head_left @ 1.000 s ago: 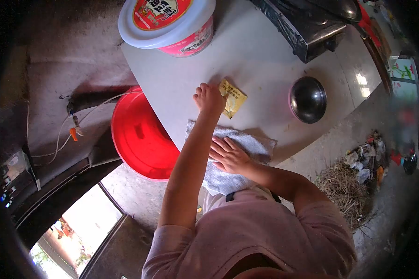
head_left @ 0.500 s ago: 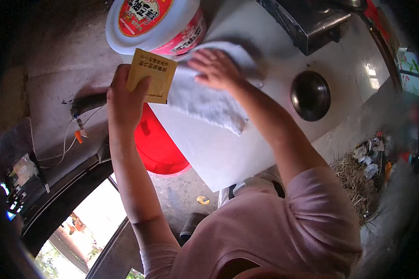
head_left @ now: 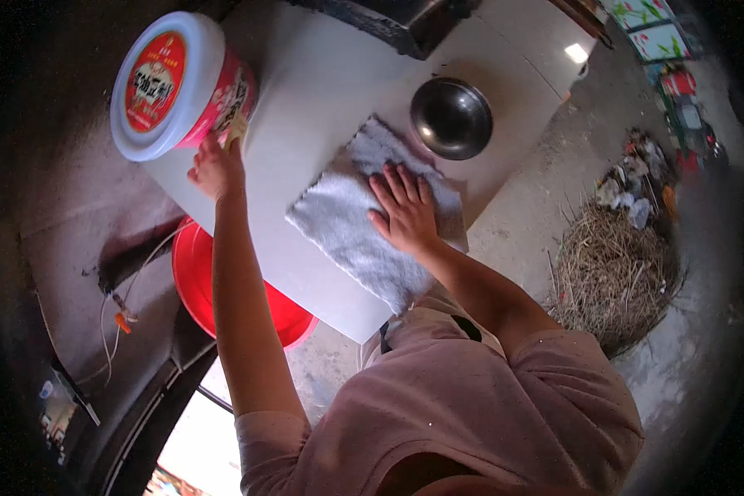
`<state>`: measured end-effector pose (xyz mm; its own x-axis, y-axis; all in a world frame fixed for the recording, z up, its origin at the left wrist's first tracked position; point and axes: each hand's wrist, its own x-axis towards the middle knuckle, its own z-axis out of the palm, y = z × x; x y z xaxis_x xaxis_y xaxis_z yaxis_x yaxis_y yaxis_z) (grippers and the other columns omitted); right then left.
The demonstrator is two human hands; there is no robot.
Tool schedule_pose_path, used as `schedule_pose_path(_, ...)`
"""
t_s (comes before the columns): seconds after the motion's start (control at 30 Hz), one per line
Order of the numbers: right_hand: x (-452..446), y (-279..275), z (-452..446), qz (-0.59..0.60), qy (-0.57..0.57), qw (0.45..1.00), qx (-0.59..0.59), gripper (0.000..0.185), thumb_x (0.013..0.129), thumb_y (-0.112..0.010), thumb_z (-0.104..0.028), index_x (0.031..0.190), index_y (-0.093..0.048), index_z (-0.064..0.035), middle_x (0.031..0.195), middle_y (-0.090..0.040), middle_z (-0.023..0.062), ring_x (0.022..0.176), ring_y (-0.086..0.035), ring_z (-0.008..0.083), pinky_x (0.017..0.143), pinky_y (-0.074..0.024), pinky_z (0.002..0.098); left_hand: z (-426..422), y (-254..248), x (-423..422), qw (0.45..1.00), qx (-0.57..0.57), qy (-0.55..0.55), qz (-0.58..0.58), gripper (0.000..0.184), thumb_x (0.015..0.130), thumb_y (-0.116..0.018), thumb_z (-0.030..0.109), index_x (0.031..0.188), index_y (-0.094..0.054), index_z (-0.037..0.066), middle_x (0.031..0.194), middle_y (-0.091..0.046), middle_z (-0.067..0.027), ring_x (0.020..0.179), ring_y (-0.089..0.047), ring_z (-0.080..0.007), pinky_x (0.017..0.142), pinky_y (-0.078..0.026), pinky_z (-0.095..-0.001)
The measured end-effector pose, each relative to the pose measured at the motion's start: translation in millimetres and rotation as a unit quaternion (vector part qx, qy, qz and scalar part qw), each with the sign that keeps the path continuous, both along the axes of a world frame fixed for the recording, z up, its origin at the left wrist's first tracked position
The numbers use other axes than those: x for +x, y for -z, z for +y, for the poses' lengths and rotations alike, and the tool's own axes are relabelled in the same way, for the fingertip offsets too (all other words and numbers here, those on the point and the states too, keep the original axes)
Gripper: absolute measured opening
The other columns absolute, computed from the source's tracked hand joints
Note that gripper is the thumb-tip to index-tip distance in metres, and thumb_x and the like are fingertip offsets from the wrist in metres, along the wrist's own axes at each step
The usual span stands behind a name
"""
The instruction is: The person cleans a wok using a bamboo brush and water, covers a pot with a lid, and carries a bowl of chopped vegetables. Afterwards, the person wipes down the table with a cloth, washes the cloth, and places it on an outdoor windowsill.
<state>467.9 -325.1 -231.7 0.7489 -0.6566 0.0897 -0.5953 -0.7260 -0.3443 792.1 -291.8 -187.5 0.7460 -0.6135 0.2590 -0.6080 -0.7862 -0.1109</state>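
Note:
A grey-white towel [head_left: 339,217] lies spread on the pale tabletop, its lower corner at the front edge. My right hand [head_left: 408,210] presses flat on it with the fingers apart. At the upper left, my left hand [head_left: 218,170] pinches a tan paper packet [head_left: 237,131], seen nearly edge-on against the side of a red-and-white lidded tub [head_left: 213,107]. Whether the packet touches the tub I cannot tell. Beyond the towel sits a dark, shiny metal bowl [head_left: 451,121], close to the towel's upper right edge.
A black metal object [head_left: 409,25] stands along the table's far side. Below the left table edge is a red basin [head_left: 194,277]. On the floor to the right lies a heap of dry straw [head_left: 612,277] with litter beside it.
My left hand has moved toward the tub's side, turning the packet edge-on. My right hand and the towel have shifted right and nearer my body, towards the bowl. The view has moved too.

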Motion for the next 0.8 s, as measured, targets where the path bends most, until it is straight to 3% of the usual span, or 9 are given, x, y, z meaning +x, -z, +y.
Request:
schedule_pose_path(0.1,-5,-3,3,-0.014,0.006,1.0,-0.004,0.054,0.079,-0.05,-0.042,0.125,-0.042,-0.0154,0.135,-0.03,0.0119,0.125,-0.026,0.0286,0.1,-0.0173,0.0477,9,-5,6,1.0,-0.016,-0.008,-0.008,0.038,0.074,-0.059,0.041,0.103,-0.054,0.017,0.092,-0.06,-0.0036,0.085,-0.057,-0.0228,0.075,-0.038,-0.0447)
schedule_pose_path(0.2,-6,-5,4,-0.018,0.005,1.0,-0.007,0.055,0.077,-0.053,-0.042,0.124,-0.043,-0.0136,0.133,-0.031,0.0127,0.124,-0.026,0.0295,0.1,-0.0184,0.0475,18,0,24,0.979,-0.073,-0.025,0.189,0.035,0.076,-0.058,0.039,0.098,-0.056,0.012,0.085,-0.062,-0.0076,0.079,-0.059,-0.0272,0.071,-0.04,-0.0444)
schedule_pose_path(0.3,-5,-4,6,-0.026,-0.008,1.0,-0.013,0.057,0.077,-0.052,-0.042,0.125,-0.041,-0.0129,0.134,-0.03,0.0135,0.124,-0.025,0.0306,0.099,-0.0183,0.0497,28,1,37,0.872,-0.117,0.16,0.447,0.039,0.076,-0.057,0.044,0.089,-0.058,0.006,0.084,-0.063,-0.0134,0.08,-0.058,-0.0326,0.068,-0.044,-0.0388)
schedule_pose_path(0.43,-3,-5,-6,-0.001,-0.056,0.998,0.014,0.061,0.079,-0.049,-0.044,0.129,-0.036,-0.0113,0.137,-0.024,0.0155,0.126,-0.021,0.0323,0.1,-0.016,0.0525,17,-15,25,0.959,0.05,-0.01,0.279,0.056,0.071,-0.059,0.05,0.102,-0.054,0.003,0.09,-0.061,-0.0145,0.085,-0.058,-0.0308,0.076,-0.042,-0.0434)
schedule_pose_path(0.53,1,-10,-23,0.008,-0.121,0.991,0.048,0.064,0.081,-0.045,-0.046,0.132,-0.029,-0.0107,0.14,-0.016,0.0158,0.129,-0.016,0.0328,0.101,-0.0133,0.053,3,-19,-7,0.998,0.0,-0.061,0.017,0.062,0.069,-0.06,0.052,0.109,-0.051,0.006,0.104,-0.055,-0.0146,0.097,-0.052,-0.0322,0.081,-0.04,-0.0444)
schedule_pose_path(0.63,2,-5,-33,-0.025,-0.17,0.982,0.079,0.066,0.079,-0.045,-0.052,0.133,-0.029,-0.0173,0.142,-0.012,0.0159,0.13,-0.012,0.0331,0.102,-0.0108,0.0527,-14,-21,-54,0.99,-0.12,0.07,0.008,0.053,0.071,-0.064,0.04,0.105,-0.05,0.001,0.097,-0.054,-0.014,0.091,-0.052,-0.0313,0.076,-0.043,-0.0405)
schedule_pose_path(0.7,3,-3,-46,-0.02,-0.233,0.966,0.112,0.068,0.077,-0.046,-0.055,0.133,-0.029,-0.0199,0.142,-0.013,0.0145,0.131,-0.01,0.0316,0.103,-0.008,0.0535,-34,9,-109,0.885,-0.197,0.058,0.418,0.045,0.075,-0.063,0.035,0.103,-0.05,0.001,0.084,-0.061,-0.0124,0.073,-0.06,-0.0269,0.064,-0.047,-0.0348)
schedule_pose_path(0.77,6,-14,-56,0.116,-0.321,0.931,0.129,0.067,0.078,-0.045,-0.055,0.133,-0.028,-0.0212,0.142,-0.012,0.0141,0.132,-0.006,0.0306,0.103,-0.0062,0.0527,-77,9,-192,0.829,-0.142,0.112,0.529,0.06,0.077,-0.061,0.04,0.117,-0.041,0.0,0.08,-0.063,-0.0109,0.069,-0.061,-0.0202,0.058,-0.048,-0.0314)
schedule_pose_path(0.8,4,1,-50,0.082,-0.327,0.931,0.139,0.067,0.079,-0.043,-0.055,0.134,-0.027,-0.0217,0.143,-0.011,0.0116,0.132,-0.007,0.0297,0.104,-0.0068,0.0516,-104,-8,-232,0.746,-0.136,-0.015,0.652,0.07,0.077,-0.061,0.042,0.126,-0.033,0.0,0.076,-0.063,-0.0111,0.061,-0.062,-0.0184,0.053,-0.048,-0.031)
